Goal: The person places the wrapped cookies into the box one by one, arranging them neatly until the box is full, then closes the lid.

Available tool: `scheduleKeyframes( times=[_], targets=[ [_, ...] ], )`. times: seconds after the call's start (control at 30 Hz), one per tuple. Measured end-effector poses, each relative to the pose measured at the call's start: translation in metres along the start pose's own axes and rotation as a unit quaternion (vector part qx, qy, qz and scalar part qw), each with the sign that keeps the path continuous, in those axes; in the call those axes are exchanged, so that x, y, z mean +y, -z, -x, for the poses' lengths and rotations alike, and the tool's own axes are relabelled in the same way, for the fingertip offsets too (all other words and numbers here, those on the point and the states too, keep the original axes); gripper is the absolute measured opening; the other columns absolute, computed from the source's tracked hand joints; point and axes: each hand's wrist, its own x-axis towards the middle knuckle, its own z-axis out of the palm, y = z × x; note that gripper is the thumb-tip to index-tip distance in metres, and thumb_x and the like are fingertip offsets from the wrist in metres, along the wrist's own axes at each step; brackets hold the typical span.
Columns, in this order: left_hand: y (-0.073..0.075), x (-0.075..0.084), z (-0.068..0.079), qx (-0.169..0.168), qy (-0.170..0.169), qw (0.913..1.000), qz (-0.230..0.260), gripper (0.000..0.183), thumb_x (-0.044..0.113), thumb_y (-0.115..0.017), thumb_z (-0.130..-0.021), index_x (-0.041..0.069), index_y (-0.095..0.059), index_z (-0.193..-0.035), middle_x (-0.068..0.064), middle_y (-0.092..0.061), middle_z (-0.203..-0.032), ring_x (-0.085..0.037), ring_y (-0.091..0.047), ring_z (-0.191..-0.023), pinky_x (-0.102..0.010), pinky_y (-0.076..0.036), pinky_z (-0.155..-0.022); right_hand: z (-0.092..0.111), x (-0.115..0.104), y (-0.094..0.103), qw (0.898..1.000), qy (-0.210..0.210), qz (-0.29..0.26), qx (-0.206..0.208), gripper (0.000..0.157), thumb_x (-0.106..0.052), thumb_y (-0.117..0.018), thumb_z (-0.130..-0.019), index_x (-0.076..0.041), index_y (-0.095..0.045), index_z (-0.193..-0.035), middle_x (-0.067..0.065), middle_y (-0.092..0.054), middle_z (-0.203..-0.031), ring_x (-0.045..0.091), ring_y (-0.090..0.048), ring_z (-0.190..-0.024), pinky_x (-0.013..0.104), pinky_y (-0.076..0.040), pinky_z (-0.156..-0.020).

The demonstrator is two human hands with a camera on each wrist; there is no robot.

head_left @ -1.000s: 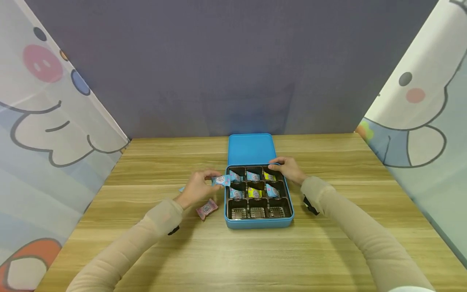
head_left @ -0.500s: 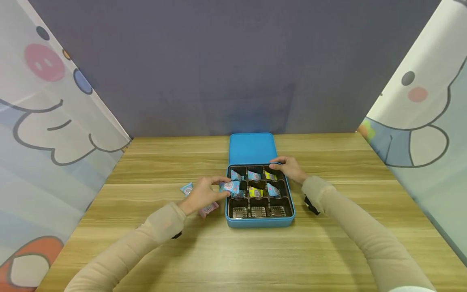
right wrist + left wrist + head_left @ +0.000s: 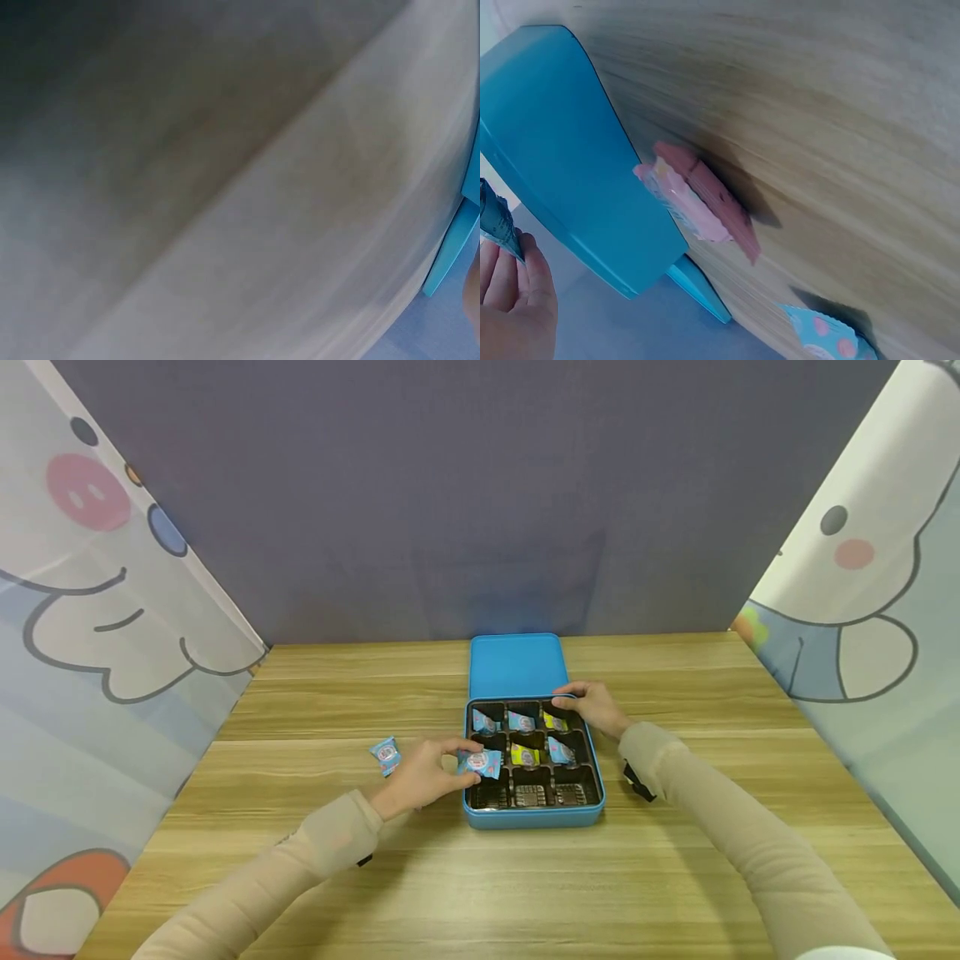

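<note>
My left hand (image 3: 426,775) pinches a blue-wrapped candy (image 3: 482,763) between thumb and fingers, over the left side of a blue box (image 3: 534,819). In the left wrist view this candy (image 3: 496,217) shows at the fingertips, above the box's wall. The box holds a dark tray divided into several compartments. Wrapped candies, blue and yellow, including a yellow one (image 3: 525,755), lie in the back and middle rows; the held candy overlaps the middle-left and front-left compartments. At the back right corner, my right hand (image 3: 596,706) grips the box's rim, thumb over the inner side.
Behind the box its blue lid (image 3: 517,666) lies opened back. Left of my left hand a blue candy (image 3: 386,755) rests on the wooden table (image 3: 675,877). A pink candy (image 3: 701,199) lies beside the box, mostly hidden in the head view by my left hand.
My left hand has carried the blue candy rightward and toward me, from outside the box's left edge to over its compartments. My right hand has kept its grip on the corner.
</note>
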Motion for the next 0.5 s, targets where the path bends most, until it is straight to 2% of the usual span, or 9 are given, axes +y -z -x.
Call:
scheduleKeyframes(
  times=[0.1,0.17,0.27,0.37,0.4,0.5],
  targets=[
    [-0.0019,0.0007,0.0010,0.010,-0.035,0.9992,-0.015,0.036,0.025,-0.074,-0.077,0.017,-0.066,-0.111,-0.008,-0.067,-0.105,0.004,-0.020,-0.031,-0.014,-0.027,-0.032,0.0004,-0.0001,0.0000,1.000,0.002,-0.003,-0.001,0.037,-0.025,-0.064,-0.086,-0.004,-0.062,-0.116,0.016,-0.051,-0.130,0.034,-0.042,-0.125,0.048,-0.036,-0.104],
    [-0.0025,0.0008,0.0017,0.012,-0.050,0.9985,-0.019,0.036,0.025,-0.075,-0.077,0.015,-0.066,-0.110,-0.008,-0.068,-0.105,0.003,-0.020,-0.034,-0.014,-0.028,-0.036,0.0009,0.0000,0.0002,1.000,0.001,-0.005,-0.002,0.037,-0.025,-0.065,-0.086,-0.004,-0.062,-0.116,0.016,-0.051,-0.130,0.034,-0.042,-0.125,0.048,-0.036,-0.104],
    [-0.0031,0.0001,0.0029,0.015,-0.064,0.9975,-0.027,0.036,0.025,-0.075,-0.076,0.013,-0.067,-0.109,-0.005,-0.068,-0.105,-0.001,-0.039,-0.045,-0.017,-0.037,-0.044,0.0012,0.0003,0.0005,1.000,-0.001,-0.005,-0.004,0.037,-0.025,-0.064,-0.086,-0.004,-0.062,-0.116,0.015,-0.051,-0.130,0.034,-0.042,-0.125,0.047,-0.036,-0.104],
    [-0.0035,-0.0013,0.0042,0.020,-0.073,0.9967,-0.030,0.036,0.025,-0.076,-0.076,0.013,-0.067,-0.108,-0.001,-0.069,-0.104,-0.008,-0.059,-0.071,-0.025,-0.048,-0.059,0.0007,0.0007,0.0006,1.000,-0.003,-0.004,-0.001,0.036,-0.025,-0.064,-0.087,-0.005,-0.062,-0.117,0.015,-0.051,-0.130,0.033,-0.041,-0.125,0.048,-0.035,-0.105],
    [-0.0037,-0.0018,0.0047,0.021,-0.074,0.9966,-0.029,0.036,0.025,-0.076,-0.075,0.013,-0.067,-0.108,0.000,-0.069,-0.104,-0.011,-0.061,-0.081,-0.026,-0.049,-0.060,0.0005,0.0007,0.0005,1.000,-0.003,-0.005,0.000,0.036,-0.025,-0.064,-0.087,-0.005,-0.062,-0.117,0.015,-0.051,-0.130,0.033,-0.041,-0.126,0.048,-0.035,-0.105],
    [-0.0045,-0.0029,0.0062,0.022,-0.075,0.9967,-0.020,0.035,0.024,-0.076,-0.075,0.012,-0.067,-0.107,-0.001,-0.069,-0.104,-0.015,-0.063,-0.091,-0.024,-0.048,-0.054,0.0000,0.0010,0.0004,1.000,-0.003,-0.005,0.001,0.036,-0.024,-0.064,-0.087,-0.005,-0.062,-0.117,0.015,-0.051,-0.130,0.034,-0.040,-0.126,0.047,-0.035,-0.105]
  ],
)
